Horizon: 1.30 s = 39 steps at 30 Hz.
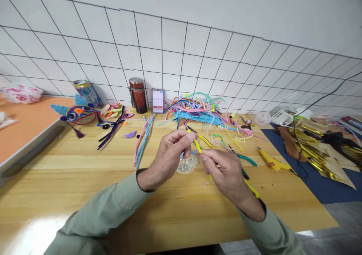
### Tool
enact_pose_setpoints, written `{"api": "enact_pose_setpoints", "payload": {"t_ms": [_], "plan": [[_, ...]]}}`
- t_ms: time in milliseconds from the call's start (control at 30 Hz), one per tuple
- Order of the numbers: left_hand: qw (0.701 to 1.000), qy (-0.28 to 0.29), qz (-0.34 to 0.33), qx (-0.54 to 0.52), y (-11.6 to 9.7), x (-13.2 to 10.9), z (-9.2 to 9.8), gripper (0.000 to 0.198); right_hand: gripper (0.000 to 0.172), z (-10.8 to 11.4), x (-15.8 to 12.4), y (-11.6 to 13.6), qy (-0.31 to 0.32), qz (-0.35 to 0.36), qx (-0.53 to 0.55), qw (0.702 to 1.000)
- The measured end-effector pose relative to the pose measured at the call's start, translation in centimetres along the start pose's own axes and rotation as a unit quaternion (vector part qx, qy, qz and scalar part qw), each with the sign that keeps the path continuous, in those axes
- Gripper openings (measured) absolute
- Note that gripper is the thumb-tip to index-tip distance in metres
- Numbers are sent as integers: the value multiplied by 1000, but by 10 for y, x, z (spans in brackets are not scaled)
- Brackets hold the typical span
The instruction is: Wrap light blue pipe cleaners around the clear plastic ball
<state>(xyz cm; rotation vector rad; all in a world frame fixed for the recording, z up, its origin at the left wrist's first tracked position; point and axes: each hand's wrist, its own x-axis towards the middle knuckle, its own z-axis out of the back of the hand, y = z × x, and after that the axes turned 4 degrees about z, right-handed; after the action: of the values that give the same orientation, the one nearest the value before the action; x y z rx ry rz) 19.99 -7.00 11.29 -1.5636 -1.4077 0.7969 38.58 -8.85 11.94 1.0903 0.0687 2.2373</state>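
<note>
Between my two hands, over the middle of the wooden table, stretches a yellow pipe cleaner (pixel 198 146). My left hand (pixel 174 145) pinches its upper end between thumb and fingertips. Lower down, my right hand (pixel 222 168) grips the same strand, and a yellow length shows again beyond the right wrist. Just under the hands sits a clear round ball (pixel 187 163) with blue at its top, partly hidden by the left hand. Behind the right hand lie pliers with teal handles (pixel 247 159) and a yellow-handled tool (pixel 206 141), partly covered.
A heap of coloured pipe cleaners (pixel 198 113) lies along the wall. Left of it stand a phone (pixel 157 101), a brown flask (pixel 138 96), a can (pixel 86 91) and a decorated ball (pixel 80 114). A yellow glue gun (pixel 273 161) and gold foil (pixel 316 149) lie right.
</note>
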Motion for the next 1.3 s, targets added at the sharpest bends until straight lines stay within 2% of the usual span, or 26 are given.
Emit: {"api": "enact_pose_setpoints", "payload": {"t_ms": [100,233,400,533,633,767,800,867,1000,1133,1300], "plan": [[1000,-9,-10,9,4,3,3,43,25,-10,-3,-1,-26,42,-80,996],[998,-33,-38,29,8,12,12,41,29,-22,-7,-4,-25,78,-165,983],[993,-70,-93,10,-1,26,23,38,30,-29,-17,-9,7,77,-160,984],[993,-67,-93,-13,-7,31,24,44,31,-26,-20,-13,2,62,-150,987],[997,-30,-64,-13,-5,30,20,50,30,-18,-16,-14,-8,34,-130,991],[992,112,16,62,1,23,13,52,36,-8,-8,-12,-10,7,-102,995],[987,138,28,81,2,21,12,51,38,-7,-7,-11,-10,5,-97,995],[982,155,29,102,4,18,11,51,40,-7,-5,-10,-3,-7,-73,997],[983,152,12,104,9,18,16,50,35,-8,-7,-7,14,-73,46,996],[992,107,-10,66,16,24,24,44,33,-10,-14,-3,34,-142,160,976],[999,38,-25,28,17,30,23,45,36,-15,-23,-1,34,-173,179,968]]}}
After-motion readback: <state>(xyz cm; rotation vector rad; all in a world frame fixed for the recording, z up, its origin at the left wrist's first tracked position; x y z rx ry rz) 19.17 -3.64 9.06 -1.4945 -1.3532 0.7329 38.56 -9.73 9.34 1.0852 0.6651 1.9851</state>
